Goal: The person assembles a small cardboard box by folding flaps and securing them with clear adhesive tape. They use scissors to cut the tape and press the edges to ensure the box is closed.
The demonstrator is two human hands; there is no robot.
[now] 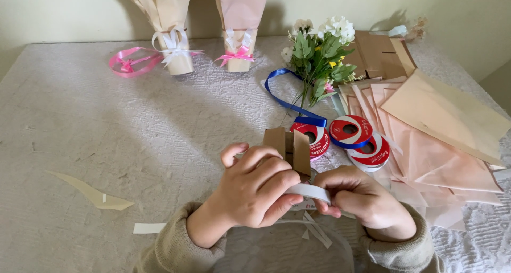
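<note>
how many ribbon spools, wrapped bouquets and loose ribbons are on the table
Ribbon spools: 3
Wrapped bouquets: 2
Loose ribbons, one blue ribbon and one pink ribbon: 2
Total: 7

The folded brown paper piece [288, 149] stands upright just in front of the red ribbon spools [351, 137], on their near-left side. It is kraft brown, creased into 2 or 3 narrow panels that lean together like a small pleated fan, its lower part hidden behind fingers. The white ribbon strip [311, 191] runs flat and taut below that paper, nearer than the spools, stretched between the 2 hands (its ends are covered, so its full length cannot be told). It is plain white, narrow and smooth, slanting slightly downward to the right, touching the base of the brown paper piece.
</note>
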